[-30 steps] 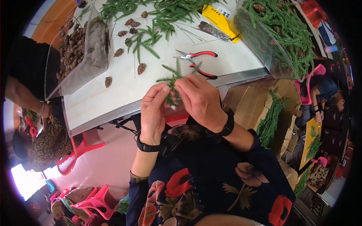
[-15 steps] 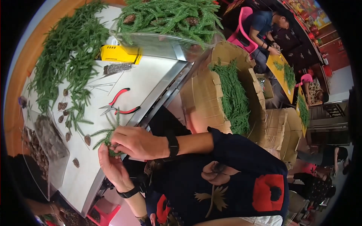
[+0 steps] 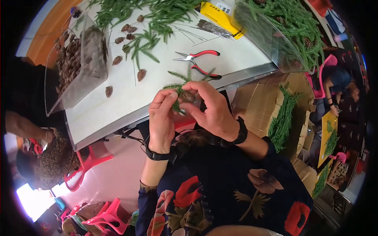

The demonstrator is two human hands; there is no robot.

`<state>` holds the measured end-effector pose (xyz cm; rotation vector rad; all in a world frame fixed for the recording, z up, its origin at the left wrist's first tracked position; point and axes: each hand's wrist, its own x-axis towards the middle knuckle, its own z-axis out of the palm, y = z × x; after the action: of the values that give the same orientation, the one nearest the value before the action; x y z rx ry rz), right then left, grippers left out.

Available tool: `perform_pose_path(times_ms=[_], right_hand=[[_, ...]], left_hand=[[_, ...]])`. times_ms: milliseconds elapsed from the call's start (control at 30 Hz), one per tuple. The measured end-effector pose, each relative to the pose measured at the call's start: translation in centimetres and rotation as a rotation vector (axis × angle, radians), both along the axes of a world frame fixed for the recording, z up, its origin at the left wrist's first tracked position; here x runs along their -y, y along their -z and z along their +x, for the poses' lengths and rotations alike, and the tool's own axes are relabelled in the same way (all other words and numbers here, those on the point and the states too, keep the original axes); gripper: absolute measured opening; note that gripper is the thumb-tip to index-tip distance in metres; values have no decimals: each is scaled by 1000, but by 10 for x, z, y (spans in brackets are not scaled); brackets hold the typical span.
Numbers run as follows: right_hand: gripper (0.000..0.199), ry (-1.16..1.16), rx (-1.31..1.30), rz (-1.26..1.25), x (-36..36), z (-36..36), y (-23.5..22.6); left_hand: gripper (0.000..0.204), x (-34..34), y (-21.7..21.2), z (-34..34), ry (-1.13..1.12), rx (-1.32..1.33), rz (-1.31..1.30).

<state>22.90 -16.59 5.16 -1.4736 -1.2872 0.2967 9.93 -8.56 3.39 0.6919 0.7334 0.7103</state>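
Just over the table's near edge, my two hands meet at a small green artificial pine sprig [image 3: 176,78]. My left hand [image 3: 161,118] is closed, thumb and fingertips pinching the sprig's stem. A brown pine cone [image 3: 188,96] sits against the sprig, and my right hand [image 3: 216,112] is closed round it with thumb and index finger. The lower end of the stem is partly hidden by fingers. Red-handled pliers [image 3: 189,58] lie spread on the white table [image 3: 130,106], beyond my right hand. Several loose pine cones [image 3: 141,74] lie beyond my left hand.
At left stands a clear bin [image 3: 75,94] of pine cones. More green sprigs [image 3: 165,11], thin wires [image 3: 193,35] and a yellow packet [image 3: 220,17] lie farther back. A clear tub [image 3: 256,37] overflows with greenery; a cardboard box [image 3: 256,98] is at right. People work nearby.
The view has swung, so table and bins appear shifted. My right hand has turned and opened up around the sprig, and the pine cone now shows between my fingers.
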Motion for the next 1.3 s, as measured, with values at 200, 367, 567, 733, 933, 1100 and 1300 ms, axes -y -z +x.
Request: perform_pose_path(times_ms=[200, 367, 567, 733, 933, 1100, 1300], right_hand=[[36, -15, -12, -3, -3, -6, 9], [35, -17, 52, 51, -8, -8, 9], [34, -5, -7, 35, -8, -16, 11], [30, -25, -131, -9, -6, -16, 13], [31, -134, 72, -50, -23, 14, -17], [35, -361, -232, -296, -31, 17, -10], [28, -421, -645, -347, -23, 23, 2]], left_hand=[[8, -1, -2, -3, -51, 37, 30], [9, -2, -1, -4, -63, -35, 79], [10, 7, 8, -2, -193, -180, 401], [11, 7, 12, -4, -278, -348, 687], [11, 9, 2, -12, -178, -429, 704], [12, 10, -1, -14, -120, -420, 715], [12, 17, 1, -17, 24, -407, 507]])
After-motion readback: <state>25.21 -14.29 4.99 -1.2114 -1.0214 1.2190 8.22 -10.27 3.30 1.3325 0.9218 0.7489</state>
